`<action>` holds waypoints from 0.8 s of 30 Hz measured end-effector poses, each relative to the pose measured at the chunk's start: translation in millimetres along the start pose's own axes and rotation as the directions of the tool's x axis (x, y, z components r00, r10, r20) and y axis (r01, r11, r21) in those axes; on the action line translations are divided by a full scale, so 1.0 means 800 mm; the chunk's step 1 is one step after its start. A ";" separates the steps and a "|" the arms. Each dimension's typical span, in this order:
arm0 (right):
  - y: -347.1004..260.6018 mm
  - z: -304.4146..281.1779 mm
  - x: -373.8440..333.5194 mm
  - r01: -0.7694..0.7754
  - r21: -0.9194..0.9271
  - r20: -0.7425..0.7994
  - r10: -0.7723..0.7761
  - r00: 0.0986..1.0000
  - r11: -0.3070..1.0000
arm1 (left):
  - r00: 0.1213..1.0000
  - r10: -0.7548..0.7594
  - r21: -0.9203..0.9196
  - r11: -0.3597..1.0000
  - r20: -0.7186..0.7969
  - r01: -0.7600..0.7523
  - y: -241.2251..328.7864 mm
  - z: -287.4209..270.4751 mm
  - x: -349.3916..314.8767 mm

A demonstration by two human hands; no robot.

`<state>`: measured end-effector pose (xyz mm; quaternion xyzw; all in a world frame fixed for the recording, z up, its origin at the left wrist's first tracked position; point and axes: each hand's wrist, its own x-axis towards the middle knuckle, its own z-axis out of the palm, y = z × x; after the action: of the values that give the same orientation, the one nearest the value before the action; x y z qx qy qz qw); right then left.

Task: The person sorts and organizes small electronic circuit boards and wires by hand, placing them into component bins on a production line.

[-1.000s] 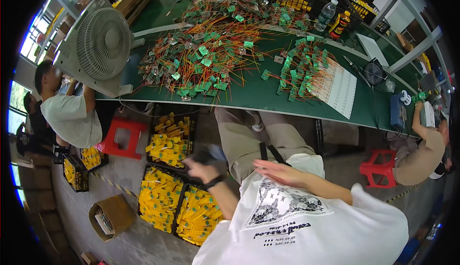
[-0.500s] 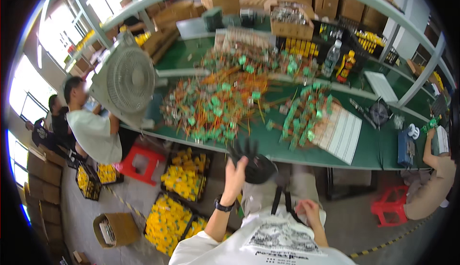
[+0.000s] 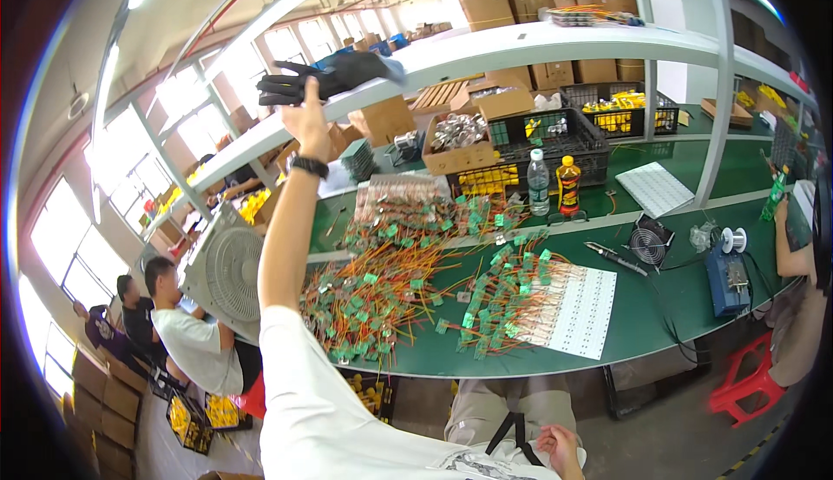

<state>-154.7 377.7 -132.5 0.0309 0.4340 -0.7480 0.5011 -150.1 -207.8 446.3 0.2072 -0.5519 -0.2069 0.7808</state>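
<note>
My left hand [image 3: 306,126] is raised at the end of a stretched arm, closed round a black glove [image 3: 343,74]. The glove's fingers hang out past my hand on one side, and its cuff end lies against the edge of a white overhead shelf [image 3: 486,57]. Whether a second glove is bunched with it, I cannot tell. Low by my lap, my right hand [image 3: 558,447] has loosely bent fingers and nothing visible in them. Below my left arm, a heap of wired green circuit boards [image 3: 373,293] covers the green bench [image 3: 486,360].
White panel sheets [image 3: 580,311] lie right of the boards. Behind stand a water bottle [image 3: 539,183], a yellow-capped drink bottle [image 3: 568,187] and a black crate [image 3: 590,155]. A soldering iron [image 3: 616,257] rests near a small fan [image 3: 648,241]. A large fan [image 3: 227,272] and people are left.
My left hand has lifted the black glove from in front of my body up to the overhead shelf at the left. The view has tilted upward. My right hand stays low.
</note>
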 end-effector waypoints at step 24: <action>-0.020 -0.006 0.002 0.000 0.209 -0.130 0.028 0.991 0.978 | 0.823 -0.166 0.553 0.808 0.544 -0.203 -0.206 0.125 0.139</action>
<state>-170.1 381.6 -126.3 0.1358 0.3851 -0.7821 0.4707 -226.4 -415.1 471.9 0.3618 -0.7968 -0.0695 0.4789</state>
